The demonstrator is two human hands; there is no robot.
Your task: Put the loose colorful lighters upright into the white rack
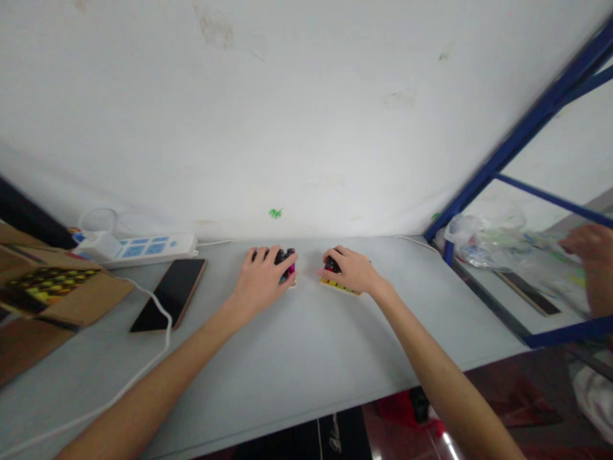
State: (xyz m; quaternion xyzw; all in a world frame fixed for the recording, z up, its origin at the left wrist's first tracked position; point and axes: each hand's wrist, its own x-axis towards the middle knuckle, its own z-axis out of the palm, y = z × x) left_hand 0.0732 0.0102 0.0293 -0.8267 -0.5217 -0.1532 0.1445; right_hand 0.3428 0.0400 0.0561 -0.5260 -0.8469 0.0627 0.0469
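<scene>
Two hands lay far out on the grey table [306,358] when I looked through the head camera. My left hand [261,281] was curled over a small black and pink puzzle piece [287,263], fingers bent around it. My right hand [352,271] covered a black and yellow piece [338,284], pressing it down on the table near the white wall. The two pieces were apart. A phone [170,294] and a power strip [138,248] lay to the left. Another person's hand [589,246] was at the right edge.

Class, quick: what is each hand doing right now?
Left hand: closed on a black-and-pink toy.
Right hand: closed on a black-and-red toy.
</scene>
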